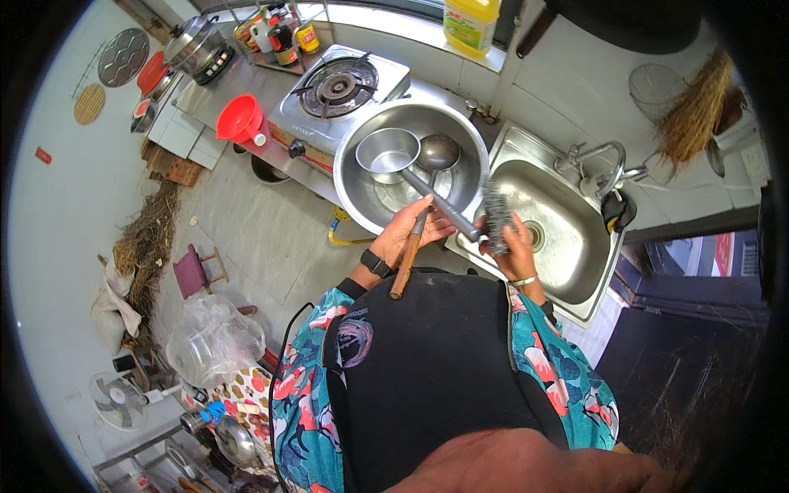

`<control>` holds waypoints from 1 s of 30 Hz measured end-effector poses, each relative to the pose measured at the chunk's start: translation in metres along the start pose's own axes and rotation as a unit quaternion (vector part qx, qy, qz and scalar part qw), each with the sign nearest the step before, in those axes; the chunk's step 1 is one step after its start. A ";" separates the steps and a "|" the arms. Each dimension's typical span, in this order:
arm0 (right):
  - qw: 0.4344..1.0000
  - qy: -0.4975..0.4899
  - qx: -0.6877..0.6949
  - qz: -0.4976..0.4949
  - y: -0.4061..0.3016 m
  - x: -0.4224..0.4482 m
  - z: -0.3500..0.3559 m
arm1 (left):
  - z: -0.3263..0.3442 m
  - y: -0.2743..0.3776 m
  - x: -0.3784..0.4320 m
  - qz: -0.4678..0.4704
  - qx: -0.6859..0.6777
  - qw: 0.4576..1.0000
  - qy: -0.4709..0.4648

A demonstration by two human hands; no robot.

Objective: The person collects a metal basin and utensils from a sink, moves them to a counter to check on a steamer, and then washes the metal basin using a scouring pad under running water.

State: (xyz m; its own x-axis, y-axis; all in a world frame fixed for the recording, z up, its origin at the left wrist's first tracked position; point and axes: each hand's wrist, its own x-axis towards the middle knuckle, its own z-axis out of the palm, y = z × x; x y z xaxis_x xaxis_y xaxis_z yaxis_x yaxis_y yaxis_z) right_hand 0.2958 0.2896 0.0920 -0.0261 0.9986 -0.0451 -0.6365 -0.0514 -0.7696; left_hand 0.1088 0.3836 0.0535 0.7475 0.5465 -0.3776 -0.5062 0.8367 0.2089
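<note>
My left hand [404, 231], with a dark watch on its wrist, grips the grey handle of a metal dipper [388, 151]. The dipper's bowl is over a wide stainless-steel basin [351, 191]. Inside the basin rests the bowl of a metal ladle [439, 152]; its wooden handle [407, 264] crosses my left palm and leans out toward me. In my right hand [516, 256] is a grey, bristly scourer [498, 215], apparently metal wire and slightly blurred. It is beside the end of the dipper handle; whether they touch I cannot tell.
A stainless-steel sink [561, 246] with a faucet [607, 166] is at the right. Left of the basin stands a gas stove [339, 86], then a red plastic scoop [239, 120] on the counter. A yellow jug [471, 28] stands on the windowsill. Straw brushes [696, 111] hang on the wall.
</note>
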 end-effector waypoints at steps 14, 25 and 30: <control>0.918 0.381 -0.112 0.019 0.037 0.031 -0.090 | 0.002 0.029 -0.066 0.010 0.050 0.997 0.054; 0.864 0.327 -0.377 0.068 0.066 0.109 -0.093 | -0.004 0.051 -0.108 0.164 0.348 0.922 0.056; 0.790 0.323 -0.518 0.048 0.063 0.119 -0.094 | -0.025 0.061 -0.112 0.227 0.567 0.782 0.124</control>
State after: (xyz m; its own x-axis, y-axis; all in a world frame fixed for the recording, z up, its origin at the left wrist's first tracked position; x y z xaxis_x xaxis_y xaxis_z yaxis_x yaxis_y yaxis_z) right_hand 0.3253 0.4043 -0.0217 0.5758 0.7946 -0.1925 0.3273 -0.4398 -0.8363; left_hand -0.0169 0.3729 0.0859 0.4239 0.8902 -0.1669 0.1163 0.1293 0.9848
